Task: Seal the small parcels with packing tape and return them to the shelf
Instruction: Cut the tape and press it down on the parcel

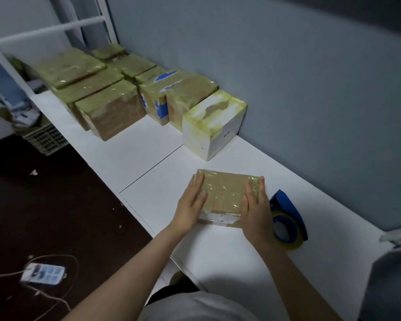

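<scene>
White shelf point(148, 163) holds a flat parcel point(225, 193), long axis crosswise; left hand point(191, 205) and right hand point(256, 206) press flat on its ends.

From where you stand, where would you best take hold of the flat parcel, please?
By its left and right ends, one hand from each side: the parcel lies flat, too wide for one hand; the left hand and right hand rest there.

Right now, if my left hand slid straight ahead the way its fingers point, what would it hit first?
Probably the near corner of the white box. Your left hand lies along the left edge of the taped parcel, pointing that way over bare table; depth is hard to judge.
</scene>
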